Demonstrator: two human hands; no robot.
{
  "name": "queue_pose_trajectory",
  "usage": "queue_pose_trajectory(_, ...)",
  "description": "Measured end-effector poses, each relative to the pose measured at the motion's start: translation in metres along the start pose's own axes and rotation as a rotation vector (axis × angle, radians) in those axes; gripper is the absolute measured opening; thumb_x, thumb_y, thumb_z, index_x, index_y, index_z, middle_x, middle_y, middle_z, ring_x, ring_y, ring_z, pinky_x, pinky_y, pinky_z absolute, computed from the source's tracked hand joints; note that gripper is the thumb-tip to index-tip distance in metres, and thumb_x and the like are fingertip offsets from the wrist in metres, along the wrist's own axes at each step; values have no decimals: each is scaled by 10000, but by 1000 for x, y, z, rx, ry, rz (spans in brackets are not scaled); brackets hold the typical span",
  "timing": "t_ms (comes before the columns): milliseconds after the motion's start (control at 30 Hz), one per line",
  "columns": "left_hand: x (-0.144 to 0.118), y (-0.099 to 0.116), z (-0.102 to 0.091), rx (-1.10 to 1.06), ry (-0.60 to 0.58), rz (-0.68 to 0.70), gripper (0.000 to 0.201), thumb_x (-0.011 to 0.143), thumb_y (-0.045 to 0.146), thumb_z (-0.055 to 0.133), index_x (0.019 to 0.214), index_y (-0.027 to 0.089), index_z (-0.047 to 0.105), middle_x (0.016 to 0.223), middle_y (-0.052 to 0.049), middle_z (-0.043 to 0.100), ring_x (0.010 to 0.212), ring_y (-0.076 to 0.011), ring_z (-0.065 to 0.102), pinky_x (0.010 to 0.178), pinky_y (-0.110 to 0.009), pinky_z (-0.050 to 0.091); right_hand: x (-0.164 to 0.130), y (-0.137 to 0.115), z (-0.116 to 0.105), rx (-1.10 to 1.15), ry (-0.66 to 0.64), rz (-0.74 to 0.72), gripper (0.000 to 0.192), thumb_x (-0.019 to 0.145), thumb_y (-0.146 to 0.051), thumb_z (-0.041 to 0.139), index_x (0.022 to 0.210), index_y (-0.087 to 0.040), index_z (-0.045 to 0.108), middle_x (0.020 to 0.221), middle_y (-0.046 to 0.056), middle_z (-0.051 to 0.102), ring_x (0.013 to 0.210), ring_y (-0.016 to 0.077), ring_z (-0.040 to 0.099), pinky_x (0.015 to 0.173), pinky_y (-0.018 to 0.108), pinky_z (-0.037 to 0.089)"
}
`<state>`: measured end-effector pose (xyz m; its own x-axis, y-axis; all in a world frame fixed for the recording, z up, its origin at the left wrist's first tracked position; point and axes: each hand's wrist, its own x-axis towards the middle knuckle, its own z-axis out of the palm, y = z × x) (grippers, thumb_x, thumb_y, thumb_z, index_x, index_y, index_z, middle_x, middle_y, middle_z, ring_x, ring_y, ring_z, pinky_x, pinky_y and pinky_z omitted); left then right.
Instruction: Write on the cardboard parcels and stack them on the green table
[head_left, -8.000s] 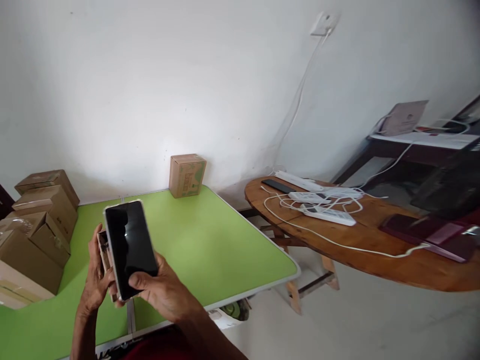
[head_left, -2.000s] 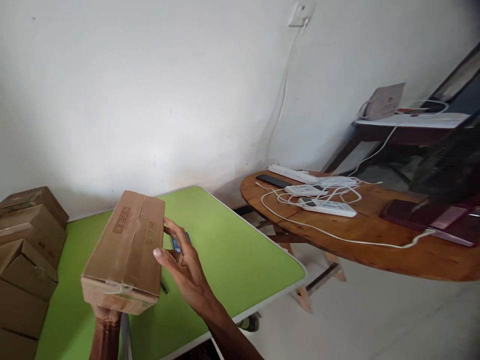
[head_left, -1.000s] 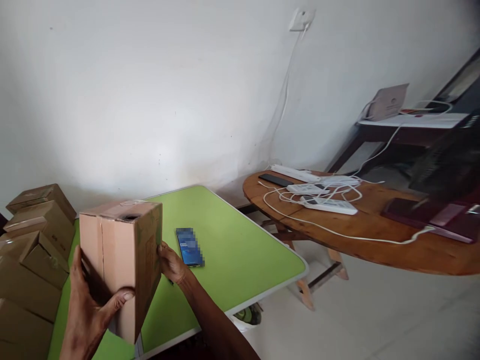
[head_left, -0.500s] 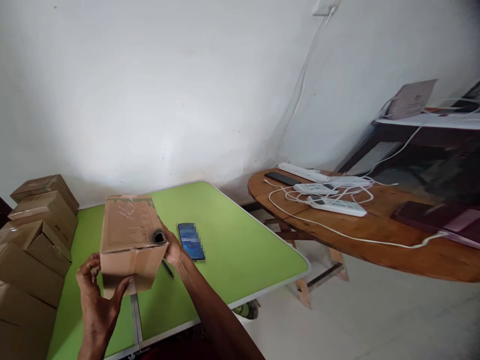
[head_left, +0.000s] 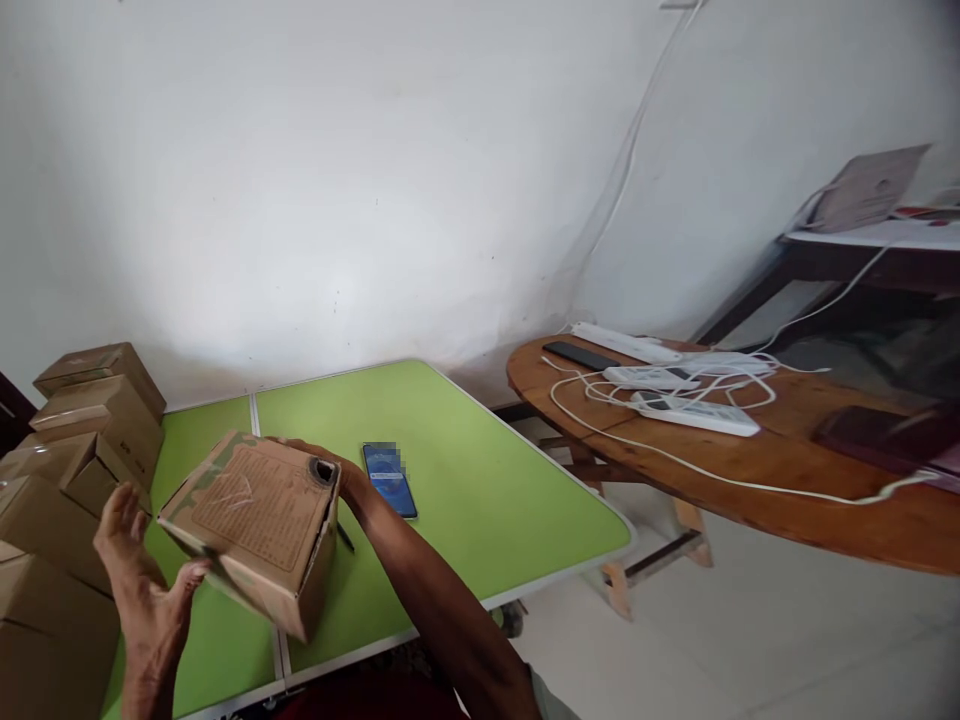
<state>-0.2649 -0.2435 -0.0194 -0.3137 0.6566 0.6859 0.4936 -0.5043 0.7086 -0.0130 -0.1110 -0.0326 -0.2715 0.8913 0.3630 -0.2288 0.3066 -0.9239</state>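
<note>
I hold a small brown cardboard box (head_left: 259,520) tilted above the green table (head_left: 465,500). Its upper corner has a dark hole. My right hand (head_left: 341,470) grips the box's far top edge. My left hand (head_left: 142,590) has its fingers spread and touches the box's lower left side with the thumb. A phone (head_left: 390,479) with a lit blue screen lies flat on the table just right of the box. A thin dark pen (head_left: 345,537) lies on the table beside my right forearm.
Several brown cartons (head_left: 67,470) are stacked on the table's left side. A round wooden table (head_left: 787,470) to the right carries white power strips (head_left: 694,412), cables and a dark remote (head_left: 581,355). A dark desk (head_left: 862,260) stands further right. White wall behind.
The phone I held earlier now lies on the table. I picked up the box and have been turning it; since half a second ago it tipped left and my left hand loosened its hold.
</note>
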Motion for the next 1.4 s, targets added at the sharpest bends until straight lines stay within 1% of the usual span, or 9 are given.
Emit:
queue_pose_trajectory(133, 15, 0, 0, -92, -137, -203, 874, 947, 853, 625, 1563, 233, 638, 1513, -168, 710, 1487, -443, 614, 1283, -613, 449, -6, 4, -4, 108, -51, 124, 737, 918, -879, 703, 1297, -261, 833, 1308, 121, 846, 1340, 355, 751, 1237, 582, 532)
queue_pose_trajectory(233, 22, -11, 2, -201, -135, -339, 831, 942, 835, 623, 1547, 268, 669, 1500, -143, 740, 1484, -441, 630, 1268, -610, 485, -54, 14, -2, 159, 228, 188, 852, 1013, -910, 481, 1467, -234, 734, 1502, 182, 754, 1430, 387, 698, 1219, 616, 520)
queue_pose_trajectory(333, 36, -21, 11, -316, -142, -480, 918, 943, 931, 487, 1537, 263, 693, 1523, -161, 736, 1455, -444, 664, 1243, -629, 522, -132, 32, 18, -35, 485, 71, 777, 1058, -809, 532, 1639, -296, 570, 1686, 176, 592, 1552, 394, 582, 1240, 619, 507)
queue_pose_trajectory(500, 55, -22, 38, -663, -348, -821, 1042, 753, 1009, 698, 1433, 223, 776, 1394, -183, 808, 1375, -495, 711, 1152, -643, 601, -219, 73, 84, -383, 349, -134, 1308, 861, -631, 900, 1847, -276, 117, 1869, 214, 261, 1723, 505, 297, 1357, 685, 375)
queue_pose_trajectory(633, 53, -26, 54, -714, -412, -808, 945, 659, 931, 854, 1296, 233, 834, 1216, -153, 860, 1335, -500, 731, 1086, -611, 650, -190, 98, 97, -418, 452, -88, 1025, 1059, -462, 695, 1849, -246, 80, 1880, 224, 248, 1760, 424, 258, 1402, 652, 310)
queue_pose_trajectory(800, 40, -36, 72, -614, -221, -676, 889, 789, 995, 674, 1215, 220, 771, 1157, -151, 831, 1282, -445, 747, 1072, -619, 633, -128, 95, 35, -300, 359, 30, 894, 1026, -602, 719, 1780, -245, 399, 1694, 183, 591, 1641, 376, 502, 1352, 562, 430)
queue_pose_trajectory(1033, 18, -36, 79, -460, -130, -443, 654, 861, 869, 736, 1036, 240, 697, 1218, -107, 780, 1259, -373, 693, 1159, -567, 533, -88, 53, -9, -16, 427, 130, 957, 902, -901, 705, 1655, -323, 588, 1777, 128, 523, 1666, 393, 460, 1332, 613, 430)
queue_pose_trajectory(1267, 20, 15, 64, -346, -401, -468, 900, 886, 765, 761, 1601, 231, 640, 1488, -177, 746, 1451, -465, 648, 1206, -626, 515, -77, -9, 14, 129, 331, 108, 972, 912, -999, 550, 1612, -326, 558, 1722, 142, 566, 1572, 370, 572, 1194, 554, 574)
queue_pose_trajectory(1400, -1, 34, 56, -256, -341, -246, 921, 922, 655, 779, 1731, 315, 499, 1766, -153, 513, 1603, -469, 509, 1258, -624, 479, -80, -40, 30, 177, 232, 34, 945, 943, -803, 689, 1720, -329, 433, 1642, 127, 649, 1485, 365, 659, 1189, 565, 592)
